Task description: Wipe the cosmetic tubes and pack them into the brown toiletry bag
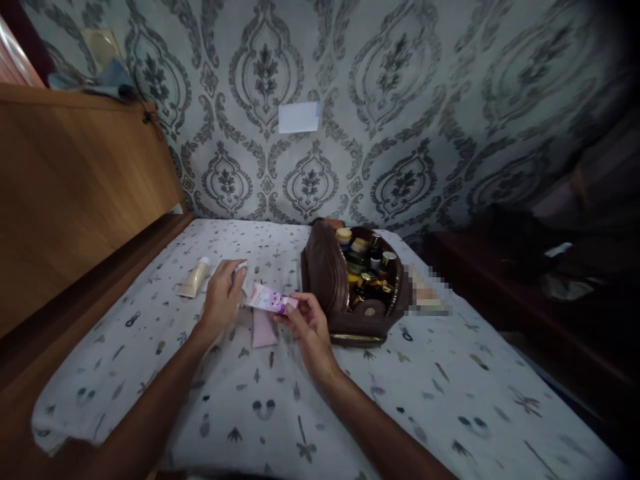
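Note:
My right hand (314, 333) is closed on one end of a small pink, purple and white printed tube (270, 299). It holds the tube between thumb and fingers above the bed. My left hand (223, 297) is slightly blurred, its fingers curled near the tube's whitish left end. Something white shows at those fingertips, too unclear to name. Below the printed tube, a pale pink flat item (264, 331) lies on the sheet. To the left of my left hand rests a beige tube with a white cap (195, 279). A brown toiletry bag (325, 273) stands unzipped beside my right hand, full of bottles and jars (367, 257).
The patterned white sheet (260, 420) covers the bed. A wooden headboard (85, 200) rises at the left. Behind the bed is a patterned wall (310, 167) with a white card (299, 117) on it. Dark furniture (480, 287) stands on the right.

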The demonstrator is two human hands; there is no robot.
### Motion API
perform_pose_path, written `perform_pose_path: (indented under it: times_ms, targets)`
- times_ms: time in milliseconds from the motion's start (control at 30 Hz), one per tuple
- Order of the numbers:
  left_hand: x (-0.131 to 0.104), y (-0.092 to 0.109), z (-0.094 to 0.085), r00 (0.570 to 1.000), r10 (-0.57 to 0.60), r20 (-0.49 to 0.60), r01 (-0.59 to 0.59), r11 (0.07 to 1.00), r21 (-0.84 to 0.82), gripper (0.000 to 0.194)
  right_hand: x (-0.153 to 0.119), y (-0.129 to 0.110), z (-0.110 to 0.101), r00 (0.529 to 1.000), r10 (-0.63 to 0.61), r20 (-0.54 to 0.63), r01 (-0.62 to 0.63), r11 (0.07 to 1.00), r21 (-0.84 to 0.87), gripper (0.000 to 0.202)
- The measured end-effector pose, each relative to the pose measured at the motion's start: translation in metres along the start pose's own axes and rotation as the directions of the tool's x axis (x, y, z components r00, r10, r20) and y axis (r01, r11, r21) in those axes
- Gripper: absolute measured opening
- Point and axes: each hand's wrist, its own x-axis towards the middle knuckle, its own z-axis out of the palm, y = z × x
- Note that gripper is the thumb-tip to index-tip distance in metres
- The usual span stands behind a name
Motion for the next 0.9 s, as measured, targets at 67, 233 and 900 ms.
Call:
perform_pose_path:
  times_ms: [67, 233, 900]
  targets:
    - [-0.008, 0.011, 0.004, 0.985, 0.171, -0.04, -0.168, 0.983, 0.069, 0.032, 0.0, 0.002, 0.0, 1.0, -0.005, -0.018, 0.005, 1.0, -0.008, 0.035]
    - [-0.032, 0.032, 0.023, 0.836, 0.517, 0.185, -0.53, 0.848, 0.021, 0.034, 0.001, 0.004, -0.004, 0.997, -0.067, -0.031, 0.063, 0.992, -0.107, 0.03]
    - [-0.041, 0.019, 0.023, 0.853, 0.51, 0.114, -0.517, 0.855, 0.038, 0.031, -0.001, 0.003, -0.002, 0.995, -0.042, -0.091, 0.044, 0.999, 0.018, 0.032]
